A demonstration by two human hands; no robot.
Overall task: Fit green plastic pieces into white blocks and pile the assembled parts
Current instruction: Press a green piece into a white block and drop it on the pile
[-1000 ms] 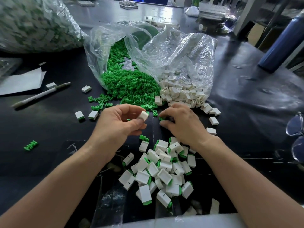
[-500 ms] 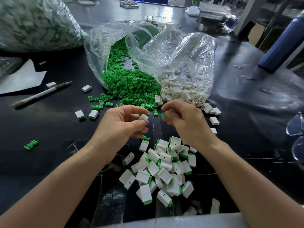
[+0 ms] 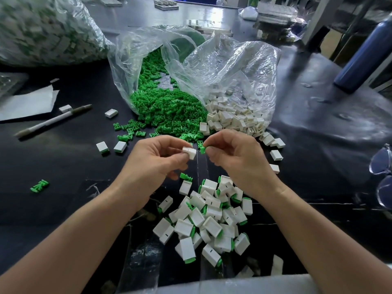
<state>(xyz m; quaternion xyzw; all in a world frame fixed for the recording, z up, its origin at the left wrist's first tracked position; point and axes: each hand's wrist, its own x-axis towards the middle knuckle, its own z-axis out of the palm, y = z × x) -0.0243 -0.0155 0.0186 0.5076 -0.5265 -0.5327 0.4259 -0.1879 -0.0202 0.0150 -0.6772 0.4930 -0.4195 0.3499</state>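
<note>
The step in hand looks like the fitting of one pair, held above the black surface (image 3: 63, 166). The left hand (image 3: 157, 164) pinches a small white rectangular plastic block (image 3: 189, 152) between thumb and fingertips. The right hand (image 3: 235, 158) pinches a small green plastic piece (image 3: 203, 149) the same way. The two parts sit just beside each other, not yet joined. As I judge it, the next move calls for lining the green piece up with the open end of the block and pressing it home. The finished part would then drop onto the pile just below the hands. By count there are three clear plastic bags: one bulging bag at far left (image 3: 42, 28), one open bag spilling green pieces (image 3: 131, 60), and one open bag spilling white blocks (image 3: 233, 66). The heap of loose green pieces (image 3: 169, 109) and the heap of empty white blocks (image 3: 231, 117) each run far beyond counting. The pile of assembled white-and-green parts (image 3: 210, 217) shows thirty-odd, too overlapped for an exact number. Two more assembled parts (image 3: 102, 147) lie apart at the left, and two lone white blocks (image 3: 111, 113) lie near one white pen (image 3: 53, 122). One stray green piece (image 3: 39, 185) lies well apart.
</note>
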